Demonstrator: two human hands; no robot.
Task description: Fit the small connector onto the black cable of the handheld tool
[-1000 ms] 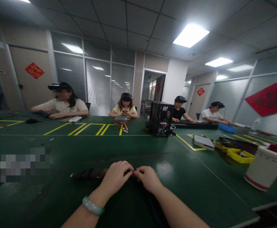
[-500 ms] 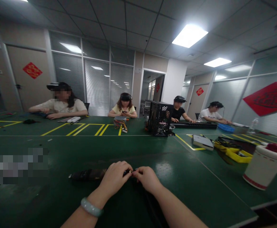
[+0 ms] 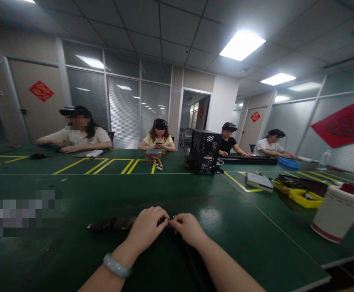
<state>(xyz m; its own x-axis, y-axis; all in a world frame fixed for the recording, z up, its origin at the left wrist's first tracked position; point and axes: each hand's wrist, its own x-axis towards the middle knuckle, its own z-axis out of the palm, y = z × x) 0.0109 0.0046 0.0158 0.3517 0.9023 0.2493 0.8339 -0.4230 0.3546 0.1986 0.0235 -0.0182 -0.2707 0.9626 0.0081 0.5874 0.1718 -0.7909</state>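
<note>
A dark, long electric screwdriver lies across the front of the green table, its silvery tip pointing left. My left hand is closed around its rear end, with a pale bangle on the wrist. Close to those fingertips, my right hand pinches the dark end of a cable, mostly covered by the fingers. A black cable hangs below the right hand towards the near edge. The fingertips of both hands almost meet, and whether the cable end sits in the screwdriver cannot be made out.
A black computer case stands mid-table, with a power supply to its left. On the right are a flat silver box, a yellow tray and a white canister. Several people sit along the far side.
</note>
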